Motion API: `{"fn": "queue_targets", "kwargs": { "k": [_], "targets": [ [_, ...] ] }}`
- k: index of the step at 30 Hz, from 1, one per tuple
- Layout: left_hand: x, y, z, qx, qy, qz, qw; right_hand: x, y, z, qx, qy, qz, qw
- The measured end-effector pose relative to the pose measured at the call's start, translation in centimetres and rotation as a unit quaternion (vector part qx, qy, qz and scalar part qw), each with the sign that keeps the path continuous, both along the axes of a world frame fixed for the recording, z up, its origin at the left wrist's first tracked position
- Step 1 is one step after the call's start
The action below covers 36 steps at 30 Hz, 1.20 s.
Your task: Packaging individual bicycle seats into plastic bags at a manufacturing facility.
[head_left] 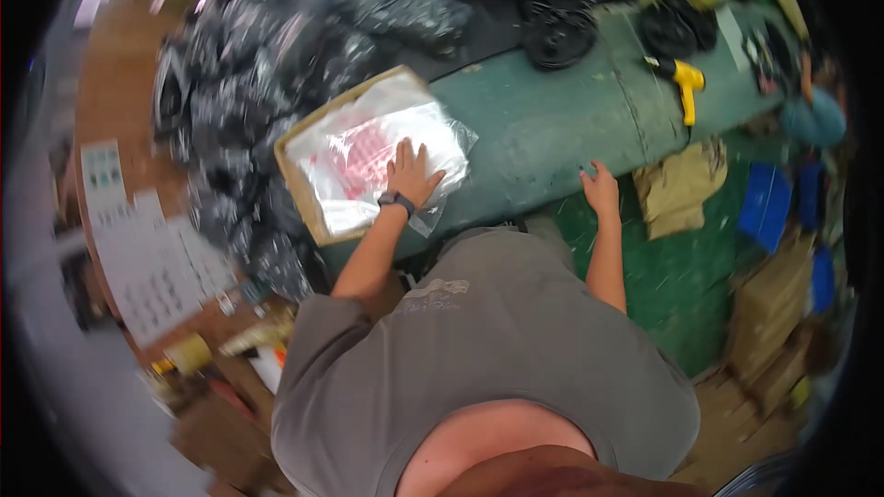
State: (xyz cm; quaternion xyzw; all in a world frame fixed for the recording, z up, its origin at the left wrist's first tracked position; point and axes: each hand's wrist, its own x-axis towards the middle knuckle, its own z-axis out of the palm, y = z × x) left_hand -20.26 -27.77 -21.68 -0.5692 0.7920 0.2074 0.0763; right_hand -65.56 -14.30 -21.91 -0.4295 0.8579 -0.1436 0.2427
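Observation:
My left hand [413, 175] lies flat, fingers spread, on a stack of clear plastic bags [364, 207] with red print. The bags fill a shallow cardboard box [299, 190], and some hang over its side nearest me. A dark watch is on my left wrist. By the front edge of the green table [525, 147], my right hand [601, 190] has its fingers curled in. A tiny dark spot shows at its fingertips, too small to name.
Black-wrapped parcels [249, 83] are heaped beyond and left of the box. Black round parts [559, 35] lie at the back. A yellow heat gun [686, 83] rests on the table to the right. Brown cloth or paper [681, 189] lies below the edge. Another person [815, 120] is at far right.

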Motion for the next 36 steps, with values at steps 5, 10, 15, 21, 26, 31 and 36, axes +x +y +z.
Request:
{"fn": "queue_targets", "kwargs": {
  "k": [5,10,15,21,26,31,36],
  "targets": [
    [-5.2,-0.9,-2.3,-0.017,-0.065,0.103,0.992,-1.1,-2.5,-3.3,-0.049,-0.284,-0.024,0.957],
    [-7.8,-3.0,-3.1,0.010,-0.122,0.228,0.966,-3.4,-19.2,-1.8,-0.163,-0.537,-0.085,0.824],
    [-8.6,-4.5,-2.5,0.064,-0.151,0.275,0.947,-5.9,-35.8,-1.5,-0.049,-0.534,-0.165,0.828],
    [-10.0,-6.6,-3.0,0.069,-0.139,0.336,0.929,-8.9,-39.7,-7.0,-0.053,-0.593,-0.224,0.772],
    [-9.2,-5.9,-4.2,0.032,-0.139,0.363,0.921,-10.2,-27.8,-3.9,-0.090,-0.756,-0.157,0.629],
    [-8.7,-5.0,-4.2,-0.120,-0.038,0.345,0.930,-13.6,-11.3,0.5,0.010,-0.764,-0.239,0.599],
    [-10.6,-1.8,-0.8,-0.158,0.072,0.295,0.940,-14.2,0.3,-5.5,0.108,-0.469,-0.056,0.875]
  ]
}}
